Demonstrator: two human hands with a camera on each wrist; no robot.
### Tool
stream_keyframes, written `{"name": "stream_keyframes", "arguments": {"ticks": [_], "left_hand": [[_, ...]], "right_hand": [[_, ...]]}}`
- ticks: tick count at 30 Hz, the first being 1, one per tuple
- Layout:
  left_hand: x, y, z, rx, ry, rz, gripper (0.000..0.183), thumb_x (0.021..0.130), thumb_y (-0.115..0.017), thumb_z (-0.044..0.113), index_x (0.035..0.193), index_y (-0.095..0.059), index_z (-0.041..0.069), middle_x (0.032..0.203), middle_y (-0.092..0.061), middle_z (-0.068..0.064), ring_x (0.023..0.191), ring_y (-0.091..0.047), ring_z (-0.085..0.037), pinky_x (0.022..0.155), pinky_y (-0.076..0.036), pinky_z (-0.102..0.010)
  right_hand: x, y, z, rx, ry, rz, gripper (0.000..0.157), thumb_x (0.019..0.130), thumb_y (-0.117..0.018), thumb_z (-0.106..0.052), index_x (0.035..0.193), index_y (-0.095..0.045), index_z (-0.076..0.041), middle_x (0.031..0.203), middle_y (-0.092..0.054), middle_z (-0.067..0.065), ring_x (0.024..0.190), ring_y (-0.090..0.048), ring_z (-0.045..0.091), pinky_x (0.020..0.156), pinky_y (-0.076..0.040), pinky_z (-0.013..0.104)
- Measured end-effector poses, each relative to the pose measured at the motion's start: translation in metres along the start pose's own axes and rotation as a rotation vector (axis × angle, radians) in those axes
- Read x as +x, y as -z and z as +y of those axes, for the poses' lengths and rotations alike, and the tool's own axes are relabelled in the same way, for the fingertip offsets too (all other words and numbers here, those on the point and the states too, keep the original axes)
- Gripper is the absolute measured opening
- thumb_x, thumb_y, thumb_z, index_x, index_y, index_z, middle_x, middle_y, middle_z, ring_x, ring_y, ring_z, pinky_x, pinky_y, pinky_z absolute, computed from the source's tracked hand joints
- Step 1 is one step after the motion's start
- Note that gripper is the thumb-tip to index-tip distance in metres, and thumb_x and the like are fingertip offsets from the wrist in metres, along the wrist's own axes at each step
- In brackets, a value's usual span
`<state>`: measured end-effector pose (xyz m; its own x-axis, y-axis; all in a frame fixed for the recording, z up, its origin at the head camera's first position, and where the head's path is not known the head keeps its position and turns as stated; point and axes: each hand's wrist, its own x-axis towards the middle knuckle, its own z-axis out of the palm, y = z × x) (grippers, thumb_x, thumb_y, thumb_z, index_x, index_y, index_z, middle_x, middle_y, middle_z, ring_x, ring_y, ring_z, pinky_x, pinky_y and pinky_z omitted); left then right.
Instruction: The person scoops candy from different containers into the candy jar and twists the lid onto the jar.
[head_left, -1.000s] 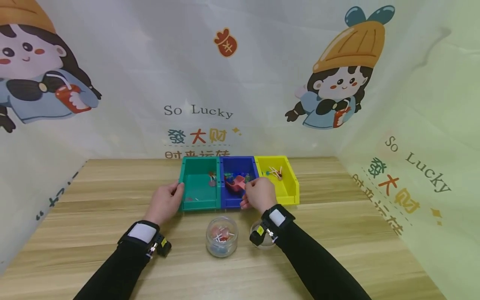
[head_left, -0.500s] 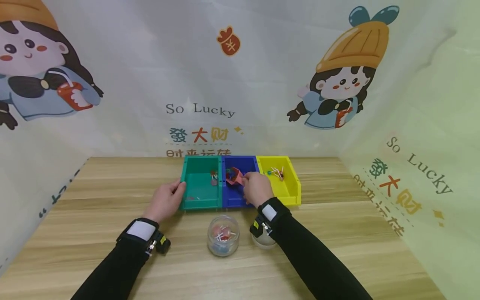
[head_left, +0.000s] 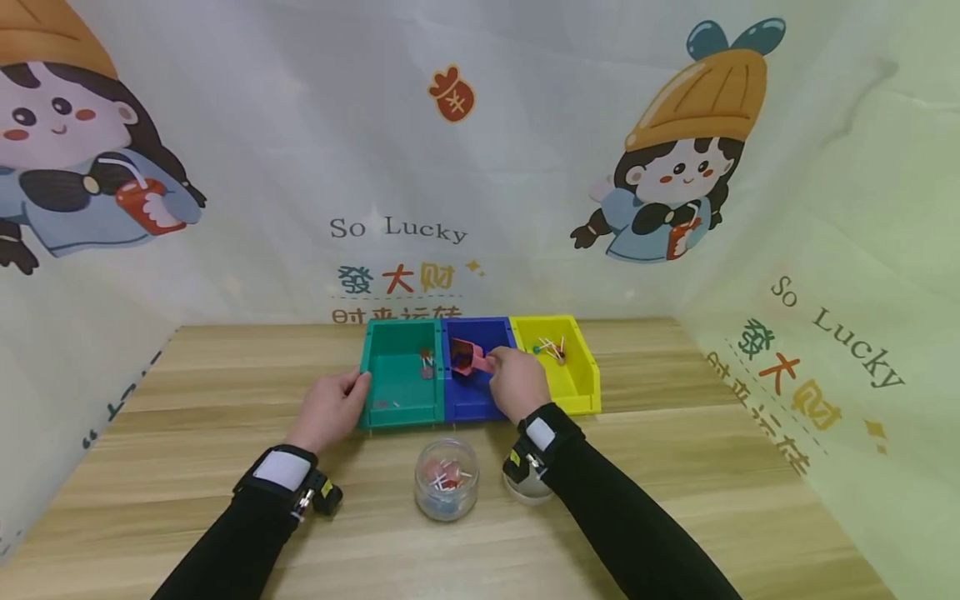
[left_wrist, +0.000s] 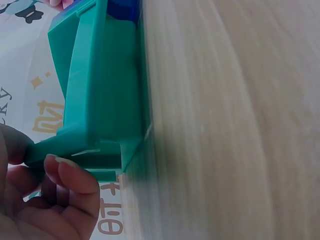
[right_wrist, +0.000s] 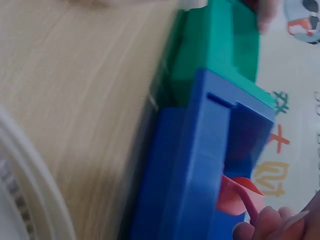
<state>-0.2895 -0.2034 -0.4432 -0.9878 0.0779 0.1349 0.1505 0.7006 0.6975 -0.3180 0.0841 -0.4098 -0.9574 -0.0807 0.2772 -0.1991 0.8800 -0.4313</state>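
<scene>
My right hand (head_left: 519,385) pinches the handle of a small pink scoop (head_left: 467,357) inside the blue bin (head_left: 480,406). Something dark shows in the scoop's bowl; its kind is too small to tell. In the right wrist view the pink scoop (right_wrist: 232,197) tilts behind the blue front wall. At the outer left edge of the green bin (head_left: 397,354), my left hand (head_left: 330,408) grips the wall between thumb and fingers, as the left wrist view shows on the green bin (left_wrist: 112,80). Several lollipops (head_left: 427,363) lie in the green bin.
The yellow bin (head_left: 573,379) on the right holds several lollipops (head_left: 553,348). In front of the bins stands a clear jar (head_left: 446,504) with lollipops inside. A round, pale lid-like piece (head_left: 528,492) lies partly under my right wrist. Printed cloth walls surround the table.
The scoop has shifted slightly left and back in the blue bin and turned, its bowl now hiding or holding the small pieces seen there before. My left hand stays on the green bin.
</scene>
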Motion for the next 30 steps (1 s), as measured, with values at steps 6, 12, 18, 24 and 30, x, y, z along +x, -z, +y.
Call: {"name": "stream_keyframes", "arguments": {"ticks": [6,12,18,24,30], "left_hand": [[-0.001,0.001,0.004,-0.037,0.027,0.001,0.054,0.119,-0.043,0.033,0.158,-0.053,-0.004,0.081,-0.058,-0.015,0.074,-0.052,-0.026,0.063,-0.041,-0.032],[-0.002,-0.002,0.000,-0.066,0.042,-0.004,0.054,0.119,-0.043,0.033,0.156,-0.056,-0.003,0.068,-0.037,0.000,0.061,-0.042,-0.019,0.054,-0.037,-0.029],[0.000,-0.005,-0.003,-0.053,0.037,0.008,0.054,0.119,-0.042,0.033,0.156,-0.056,-0.004,0.072,-0.037,-0.001,0.066,-0.042,-0.021,0.057,-0.038,-0.031],[-0.001,-0.006,-0.001,-0.068,0.041,0.007,0.055,0.119,-0.043,0.034,0.158,-0.053,-0.004,0.077,-0.051,-0.012,0.068,-0.044,-0.022,0.057,-0.038,-0.031],[-0.003,-0.003,0.003,-0.101,0.081,0.003,0.054,0.119,-0.044,0.035,0.154,-0.059,-0.002,0.079,-0.051,-0.010,0.073,-0.049,-0.022,0.060,-0.041,-0.032]], "right_hand": [[-0.004,0.014,0.010,0.185,-0.159,-0.022,0.025,0.113,-0.062,-0.022,0.122,-0.080,-0.007,0.089,-0.073,0.011,0.070,-0.065,0.023,0.060,-0.050,0.026],[-0.011,0.020,0.020,0.333,-0.249,-0.053,0.028,0.114,-0.061,-0.023,0.129,-0.078,-0.007,0.093,-0.072,0.012,0.073,-0.066,0.021,0.059,-0.052,0.023],[-0.016,0.020,0.033,0.464,-0.302,-0.057,0.027,0.114,-0.061,-0.022,0.127,-0.078,-0.006,0.090,-0.072,0.011,0.073,-0.065,0.019,0.057,-0.052,0.023],[-0.020,0.019,0.047,0.651,-0.359,-0.066,0.027,0.116,-0.058,-0.022,0.126,-0.076,-0.003,0.077,-0.065,0.004,0.060,-0.055,0.015,0.050,-0.047,0.023],[-0.022,0.020,0.057,0.712,-0.344,-0.016,0.028,0.116,-0.057,-0.022,0.120,-0.074,0.000,0.078,-0.063,0.004,0.058,-0.053,0.013,0.048,-0.045,0.022]]}}
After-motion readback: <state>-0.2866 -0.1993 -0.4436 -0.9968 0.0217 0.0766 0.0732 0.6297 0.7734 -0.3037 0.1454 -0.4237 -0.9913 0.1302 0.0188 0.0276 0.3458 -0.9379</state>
